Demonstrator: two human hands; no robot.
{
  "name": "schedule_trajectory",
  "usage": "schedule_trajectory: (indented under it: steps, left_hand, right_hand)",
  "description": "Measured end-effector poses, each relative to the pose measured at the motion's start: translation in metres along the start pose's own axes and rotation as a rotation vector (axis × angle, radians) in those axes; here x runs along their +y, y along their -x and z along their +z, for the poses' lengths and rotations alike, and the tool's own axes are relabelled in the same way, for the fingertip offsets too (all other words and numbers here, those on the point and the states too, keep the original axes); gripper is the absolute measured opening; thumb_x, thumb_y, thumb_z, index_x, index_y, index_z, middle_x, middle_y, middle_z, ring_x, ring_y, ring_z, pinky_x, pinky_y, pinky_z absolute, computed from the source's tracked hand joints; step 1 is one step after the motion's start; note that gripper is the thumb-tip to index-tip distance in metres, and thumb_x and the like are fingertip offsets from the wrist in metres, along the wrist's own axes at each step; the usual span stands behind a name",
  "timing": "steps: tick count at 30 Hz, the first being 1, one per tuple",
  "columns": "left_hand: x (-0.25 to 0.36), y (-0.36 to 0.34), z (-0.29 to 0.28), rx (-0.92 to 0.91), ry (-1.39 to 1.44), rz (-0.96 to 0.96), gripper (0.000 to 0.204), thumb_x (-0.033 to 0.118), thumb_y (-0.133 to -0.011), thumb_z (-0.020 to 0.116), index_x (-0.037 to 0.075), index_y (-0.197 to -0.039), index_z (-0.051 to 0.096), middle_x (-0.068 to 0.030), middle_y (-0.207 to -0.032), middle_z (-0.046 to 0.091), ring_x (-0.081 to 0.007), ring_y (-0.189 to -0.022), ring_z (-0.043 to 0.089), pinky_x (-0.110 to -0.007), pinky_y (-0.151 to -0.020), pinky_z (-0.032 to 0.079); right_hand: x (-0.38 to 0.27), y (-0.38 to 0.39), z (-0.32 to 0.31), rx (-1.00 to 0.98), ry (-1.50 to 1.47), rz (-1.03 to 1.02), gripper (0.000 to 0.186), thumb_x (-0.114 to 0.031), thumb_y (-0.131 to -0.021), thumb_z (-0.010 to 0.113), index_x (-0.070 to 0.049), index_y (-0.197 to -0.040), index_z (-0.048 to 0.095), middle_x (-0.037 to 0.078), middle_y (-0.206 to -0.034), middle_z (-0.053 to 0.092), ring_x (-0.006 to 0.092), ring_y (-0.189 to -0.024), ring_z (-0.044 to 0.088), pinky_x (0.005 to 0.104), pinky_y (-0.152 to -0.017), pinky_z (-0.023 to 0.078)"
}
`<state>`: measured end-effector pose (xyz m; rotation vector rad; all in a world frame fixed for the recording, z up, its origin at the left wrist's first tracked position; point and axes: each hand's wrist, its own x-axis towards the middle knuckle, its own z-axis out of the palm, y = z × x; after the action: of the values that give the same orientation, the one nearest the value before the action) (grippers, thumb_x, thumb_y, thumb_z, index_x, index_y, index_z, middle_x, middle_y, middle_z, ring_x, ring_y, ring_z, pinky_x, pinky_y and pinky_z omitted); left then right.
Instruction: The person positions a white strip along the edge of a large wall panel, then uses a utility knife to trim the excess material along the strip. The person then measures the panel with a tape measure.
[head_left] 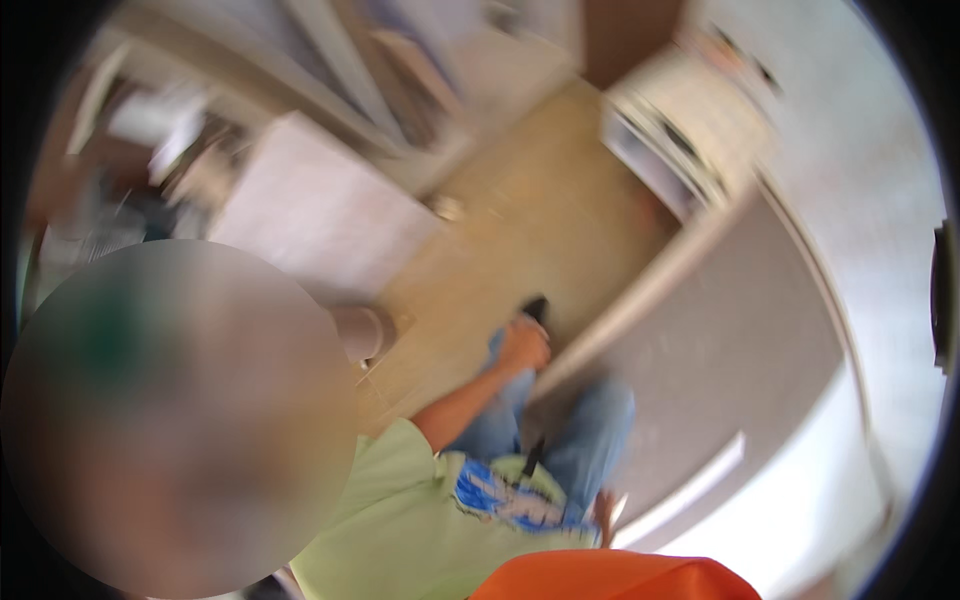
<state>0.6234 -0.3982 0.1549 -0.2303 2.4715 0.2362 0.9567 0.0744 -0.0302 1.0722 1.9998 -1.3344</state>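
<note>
Neither of my hands shows in the head view. Orange cloth (620, 580) comes in at the lower edge; I cannot tell whether a sleeve of mine is part of it. Close by on the left is another person in a light green shirt (400, 515) with a blue print, and blue jeans (592, 435). That person's one hand (525, 345) rests by a knee, its fingers curled. Their other hand (605, 512) shows only in part beside the hip. Motion smears the whole picture, so whether these hands hold anything is unclear.
A pale flat-topped box or table (325, 200) stands at the far left, near a heap of mixed things (165, 140). A grey-brown panel with a light edge (720, 360) fills the right. Beyond it is a white cabinet-like unit (690, 130). Tan floor (530, 190) lies between.
</note>
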Motion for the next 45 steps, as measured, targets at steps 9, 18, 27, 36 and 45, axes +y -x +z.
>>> schedule_trajectory:
  steps: [9,18,27,36,45]
  left_hand:
    - [0.004,-0.053,-0.115,-0.335,0.193,0.648,0.042,0.029,-0.090,0.060,0.006,-0.126,0.061,-0.0156,-0.126,0.062,-0.0337,-0.123,0.055,-0.047,-0.103,0.041]
    - [0.032,-0.063,-0.202,-0.779,-0.459,1.182,0.040,0.024,-0.094,0.059,-0.001,-0.125,0.060,-0.0226,-0.114,0.067,-0.0353,-0.102,0.067,-0.041,-0.087,0.052]
    - [0.103,-0.114,-0.253,-0.946,-1.214,1.471,0.042,0.027,-0.088,0.061,-0.002,-0.118,0.064,-0.0227,-0.109,0.069,-0.0343,-0.104,0.067,-0.041,-0.090,0.052]
    - [0.106,-0.072,-0.205,-1.048,-1.336,1.620,0.042,0.027,-0.091,0.060,-0.001,-0.122,0.062,-0.0188,-0.108,0.070,-0.0313,-0.101,0.068,-0.039,-0.089,0.052]
    - [0.094,-0.013,-0.128,-1.230,-1.449,1.031,0.042,0.032,-0.100,0.051,0.005,-0.131,0.056,-0.0118,-0.116,0.066,-0.0250,-0.105,0.064,-0.038,-0.095,0.047]
  right_hand:
    - [-0.181,0.184,0.086,0.194,0.042,0.428,0.064,-0.054,-0.086,0.060,-0.005,-0.126,0.063,0.021,-0.127,0.062,0.0335,-0.122,0.057,0.0414,-0.104,0.043]
    - [-0.281,0.360,0.299,0.940,-0.775,0.796,0.058,-0.038,-0.084,0.063,0.002,-0.126,0.060,0.023,-0.121,0.065,0.0339,-0.116,0.061,0.0386,-0.099,0.046]
    - [-0.457,0.424,0.578,0.970,-1.425,1.178,0.041,-0.039,-0.084,0.063,-0.002,-0.098,0.071,0.020,-0.105,0.070,0.0336,-0.100,0.066,0.0412,-0.087,0.049]
    - [-0.498,0.331,0.717,1.132,-1.430,0.919,0.035,-0.034,-0.087,0.063,-0.004,-0.103,0.072,0.013,-0.104,0.071,0.0237,-0.090,0.066,0.0389,-0.081,0.051]
    - [-0.489,0.415,0.589,1.934,-1.861,0.910,0.051,-0.036,-0.086,0.068,0.000,-0.122,0.063,0.015,-0.114,0.069,0.0246,-0.099,0.067,0.0356,-0.090,0.051]
